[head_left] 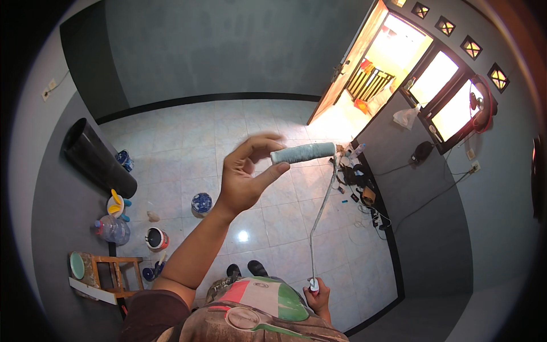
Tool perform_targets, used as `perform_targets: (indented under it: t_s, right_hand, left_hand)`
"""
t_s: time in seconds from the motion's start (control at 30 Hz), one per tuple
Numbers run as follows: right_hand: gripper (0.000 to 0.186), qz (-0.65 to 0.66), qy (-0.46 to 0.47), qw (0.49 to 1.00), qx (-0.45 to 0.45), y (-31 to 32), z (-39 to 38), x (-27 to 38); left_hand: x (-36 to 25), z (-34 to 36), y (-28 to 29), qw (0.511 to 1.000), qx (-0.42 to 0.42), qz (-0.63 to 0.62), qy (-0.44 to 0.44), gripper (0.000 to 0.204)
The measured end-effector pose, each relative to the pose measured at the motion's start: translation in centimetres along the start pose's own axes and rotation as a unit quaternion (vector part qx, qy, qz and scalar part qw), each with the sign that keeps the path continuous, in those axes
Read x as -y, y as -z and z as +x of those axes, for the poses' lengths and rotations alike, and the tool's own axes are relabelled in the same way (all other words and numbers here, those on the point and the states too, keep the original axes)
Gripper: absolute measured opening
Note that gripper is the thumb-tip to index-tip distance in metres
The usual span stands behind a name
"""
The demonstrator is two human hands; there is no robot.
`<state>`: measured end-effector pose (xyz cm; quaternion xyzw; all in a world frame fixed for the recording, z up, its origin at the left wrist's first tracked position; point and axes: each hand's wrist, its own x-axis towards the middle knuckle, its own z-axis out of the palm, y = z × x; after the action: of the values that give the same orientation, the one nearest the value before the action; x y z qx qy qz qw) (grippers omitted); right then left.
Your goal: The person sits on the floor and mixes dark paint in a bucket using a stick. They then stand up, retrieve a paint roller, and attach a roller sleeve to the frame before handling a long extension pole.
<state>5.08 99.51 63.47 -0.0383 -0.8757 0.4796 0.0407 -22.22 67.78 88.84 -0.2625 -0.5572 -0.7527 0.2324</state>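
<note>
A small paint roller with a grey-blue sleeve [303, 153] is raised in front of me, its long thin metal rod running down to the handle. My right hand [321, 297], low near my body, is closed around that handle. My left hand [242, 174] is lifted at the left end of the sleeve, fingers curved and spread apart from the thumb. The thumb tip lies at the sleeve's lower edge; whether it touches cannot be told. Its fingers are slightly blurred above the sleeve and grip nothing.
Paint cans [201, 203] and an open bucket [155, 239] stand on the tiled floor at left. Beside them are a water jug [114, 229], a wooden stool [117, 273] and a black roll [98, 157] against the wall. Cables and tools [364, 194] lie at right, below an open door [347, 65].
</note>
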Motion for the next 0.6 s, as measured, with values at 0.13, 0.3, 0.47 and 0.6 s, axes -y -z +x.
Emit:
perform_targets:
  t_s: [0.13,0.3,0.47,0.6]
  right_hand:
    - [0.026,-0.019,-0.014,1.000,-0.005,-0.1,-1.0,-0.5]
    - [0.025,-0.026,-0.003,1.000,-0.013,0.5,-1.9,0.2]
    - [0.025,-0.017,-0.013,1.000,0.012,-0.2,-2.4,0.6]
    - [0.025,-0.017,-0.005,1.000,0.007,-1.3,-2.6,0.8]
  left_hand:
    - [-0.6,-0.2,0.5,0.991,0.091,0.076,0.066,0.040]
    - [-1.6,0.0,2.2,0.974,0.131,0.182,0.016,0.041]
    - [-1.7,-0.1,3.2,0.965,0.065,0.243,-0.072,0.029]
    - [-0.6,-1.5,4.3,0.972,0.023,0.230,-0.036,0.028]
